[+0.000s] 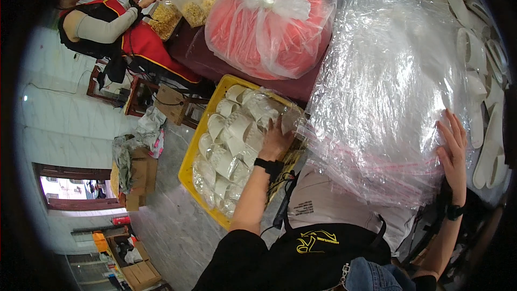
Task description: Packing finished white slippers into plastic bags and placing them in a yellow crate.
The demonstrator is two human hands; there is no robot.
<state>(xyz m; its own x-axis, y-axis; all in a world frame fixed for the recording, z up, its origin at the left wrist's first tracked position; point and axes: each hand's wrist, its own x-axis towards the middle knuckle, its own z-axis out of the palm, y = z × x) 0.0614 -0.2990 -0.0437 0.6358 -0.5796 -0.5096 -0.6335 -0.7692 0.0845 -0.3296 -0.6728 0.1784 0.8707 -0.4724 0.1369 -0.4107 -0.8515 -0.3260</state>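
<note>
My left hand (277, 141) reaches over the right side of a yellow plastic crate (186, 167), fingers stretched apart against clear-wrapped slippers; part of its grip is hidden. Inside the crate lie several white slippers (237, 129) in clear bags, packed close together. To the right, my right hand (453, 148) lies open, fingers extended, along the right edge of a thick pile of clear plastic bags (388, 86). Pinkish strips run along the near edge of this pile. Loose white slippers (491, 148) without bags are heaped beyond my right hand.
A large tied clear bag of pink-red items (269, 27) sits on a dark red table (231, 56). Another person (110, 27) works at the far left beside bags of small yellow pieces (166, 19). Cardboard boxes (141, 175) stand on the grey floor (172, 226).
</note>
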